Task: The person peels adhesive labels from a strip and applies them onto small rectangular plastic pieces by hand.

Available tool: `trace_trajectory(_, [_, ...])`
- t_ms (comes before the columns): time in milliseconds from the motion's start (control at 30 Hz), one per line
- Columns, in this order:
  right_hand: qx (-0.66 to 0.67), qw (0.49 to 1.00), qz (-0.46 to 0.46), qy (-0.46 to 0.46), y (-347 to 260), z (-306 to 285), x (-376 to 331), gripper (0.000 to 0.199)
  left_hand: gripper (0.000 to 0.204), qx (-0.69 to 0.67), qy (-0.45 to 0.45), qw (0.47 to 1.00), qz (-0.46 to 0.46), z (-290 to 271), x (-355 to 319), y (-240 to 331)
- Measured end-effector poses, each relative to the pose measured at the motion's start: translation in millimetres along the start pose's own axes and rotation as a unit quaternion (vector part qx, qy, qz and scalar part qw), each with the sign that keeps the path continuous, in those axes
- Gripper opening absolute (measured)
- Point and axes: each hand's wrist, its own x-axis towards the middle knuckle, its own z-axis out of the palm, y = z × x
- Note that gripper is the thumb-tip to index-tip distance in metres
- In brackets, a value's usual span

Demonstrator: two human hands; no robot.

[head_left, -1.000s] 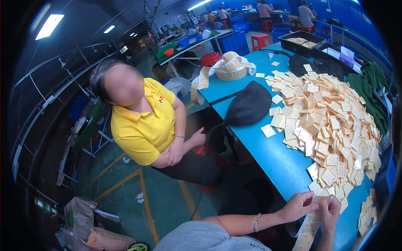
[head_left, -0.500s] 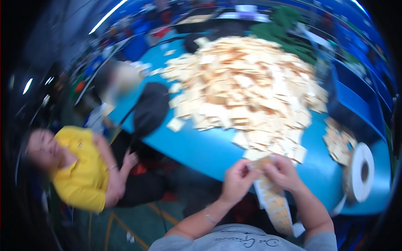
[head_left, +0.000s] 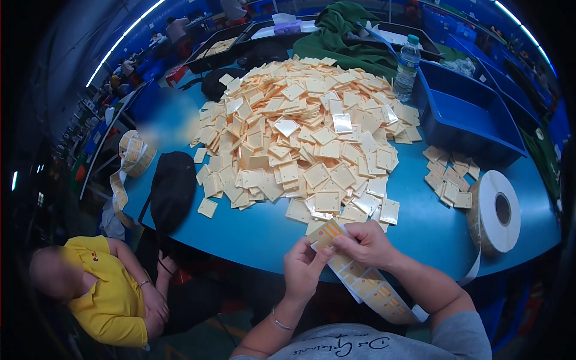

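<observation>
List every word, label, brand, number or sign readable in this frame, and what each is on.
Grey shirt: dark script lettering; wording not copied here.
Label strip in the left hand and right hand: print too small to read.
Water bottle: label too small to read.
Yellow shirt: small chest mark, unreadable.

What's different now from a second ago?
The head view has swung right: the label roll and blue bin are now in plain sight, and the seated person in yellow appears farther left and lower. Nothing visibly taken or let go: the left hand and right hand still hold the label strip. The heap of cream squares looks unchanged.
</observation>
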Motion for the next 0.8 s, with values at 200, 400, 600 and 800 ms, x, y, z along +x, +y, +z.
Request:
trace_trajectory(200, [0.015,0.999,-0.04,-0.016,-1.3,-0.5,1.1,0.025,0.008,-0.04,0.014,0.999,-0.023,-4.5,3.2,1.9])
trace_trajectory(400, [-0.056,0.997,-0.035,-0.029,0.8,1.1,0.3,0.026,0.008,-0.034,0.014,0.999,0.007,-7.0,0.9,-1.4])
trace_trajectory(600, [0.059,0.997,-0.038,0.036,0.0,5.2,1.7,0.02,0.008,0.061,-0.018,0.998,-0.002,-7.1,-0.7,1.1])
trace_trajectory(800, [0.076,0.995,-0.022,0.059,-0.5,3.7,0.0,0.015,0.009,-0.009,0.016,1.0,0.006,0.2,0.2,-4.2])
